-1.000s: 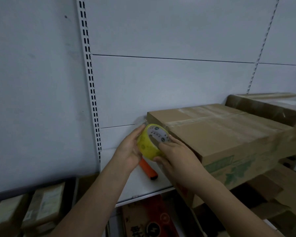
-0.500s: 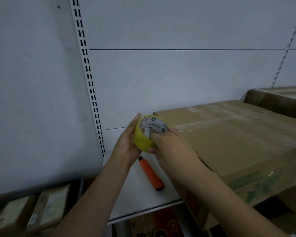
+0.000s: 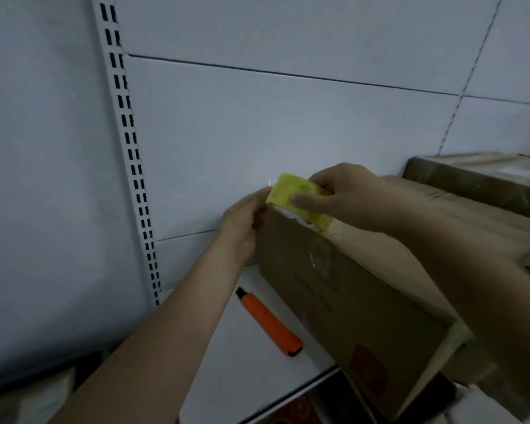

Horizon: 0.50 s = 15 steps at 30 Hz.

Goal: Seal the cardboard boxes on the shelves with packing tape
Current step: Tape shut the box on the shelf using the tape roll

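Your right hand [image 3: 346, 197] grips the tape roll [image 3: 291, 194] at the box [image 3: 349, 295] top's left edge, your left hand [image 3: 242, 221] pinches there beside it, cutter [image 3: 268, 322] on the shelf [image 3: 245, 371].

Both forearms reach forward and up from the lower edge. The right hand [image 3: 346, 197] grips the tape roll [image 3: 294, 197], thumb across its near face, fingers curled over the top. The left hand [image 3: 242, 221] is curled at the box's [image 3: 349, 301] far left corner, fingertips hidden.
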Tool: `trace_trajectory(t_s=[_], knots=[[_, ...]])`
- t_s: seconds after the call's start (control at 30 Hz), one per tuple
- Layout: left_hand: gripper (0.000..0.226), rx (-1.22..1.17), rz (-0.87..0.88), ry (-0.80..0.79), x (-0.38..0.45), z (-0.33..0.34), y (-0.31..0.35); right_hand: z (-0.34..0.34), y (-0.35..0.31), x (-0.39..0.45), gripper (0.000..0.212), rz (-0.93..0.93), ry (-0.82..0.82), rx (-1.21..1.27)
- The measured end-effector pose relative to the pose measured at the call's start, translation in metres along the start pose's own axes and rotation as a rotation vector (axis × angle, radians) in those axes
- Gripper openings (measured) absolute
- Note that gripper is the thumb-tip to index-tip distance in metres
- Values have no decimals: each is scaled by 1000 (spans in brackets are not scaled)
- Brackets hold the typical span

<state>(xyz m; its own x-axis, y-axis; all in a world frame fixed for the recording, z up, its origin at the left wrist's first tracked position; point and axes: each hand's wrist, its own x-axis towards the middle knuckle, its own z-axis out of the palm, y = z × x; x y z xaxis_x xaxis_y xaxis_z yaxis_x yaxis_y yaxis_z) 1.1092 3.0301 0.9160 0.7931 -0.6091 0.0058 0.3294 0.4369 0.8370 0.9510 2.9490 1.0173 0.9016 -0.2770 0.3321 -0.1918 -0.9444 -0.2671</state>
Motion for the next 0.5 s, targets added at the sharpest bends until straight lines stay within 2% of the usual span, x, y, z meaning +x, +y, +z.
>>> trace_trajectory(t_s=[0.13,0.23,0.3,0.4,0.5], knots=[[8,97,41,72,23,-5,-1,12,4,1,50,156,4,207],[10,130,36,60,39,-13,-1,11,-6,-8,27,80,-127,92],[16,132,-7,27,45,-17,-1,10,-8,-9,18,17,-149,68],[21,158,-101,20,49,-19,-6,19,-7,-3,17,7,-121,76],[8,224,-134,79,51,-16,-6,31,10,3,29,70,27,269]])
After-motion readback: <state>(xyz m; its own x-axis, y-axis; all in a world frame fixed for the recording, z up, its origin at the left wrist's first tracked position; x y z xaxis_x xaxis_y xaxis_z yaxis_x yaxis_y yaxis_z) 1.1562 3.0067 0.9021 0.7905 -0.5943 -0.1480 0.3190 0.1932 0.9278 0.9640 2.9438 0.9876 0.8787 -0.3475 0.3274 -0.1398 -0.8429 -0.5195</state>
